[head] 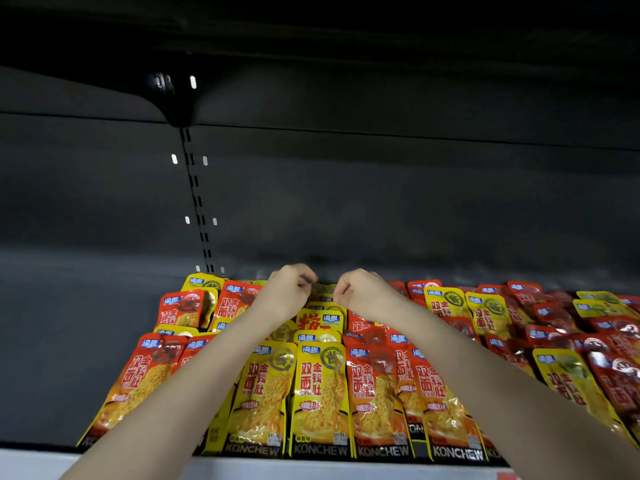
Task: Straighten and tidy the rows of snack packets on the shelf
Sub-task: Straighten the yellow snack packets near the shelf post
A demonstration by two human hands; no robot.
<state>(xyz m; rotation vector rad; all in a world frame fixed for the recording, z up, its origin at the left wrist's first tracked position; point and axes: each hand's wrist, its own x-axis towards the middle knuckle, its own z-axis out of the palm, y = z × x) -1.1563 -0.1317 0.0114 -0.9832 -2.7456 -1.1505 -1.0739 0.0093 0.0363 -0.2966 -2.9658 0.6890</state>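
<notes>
The left hand [287, 294] and right hand [363, 294] were both curled, knuckles up, at the back of the shelf [86, 341]. Their fingertips met the top edge of a yellow packet [323, 292] that lay between them. The left pinched its left corner. The right was curled on its right corner, though the fingers hid the exact hold.

From that packet a yellow row [318, 393] ran toward 6 o'clock, overlapping like tiles down to the front rail [311, 469]. Another yellow row [263, 393] lay just beside it at 7 o'clock, partly under the left forearm. Red packets [375, 386] lay beside the yellow at 5 o'clock, under the right forearm. More red ones [138, 379] were at 8 o'clock, tilted left.

At 3 o'clock lay a mixed heap [554, 323] of red and yellow packets at uneven angles. At 11 o'clock a slotted upright [199, 209] rose up the dark back panel [381, 202].
</notes>
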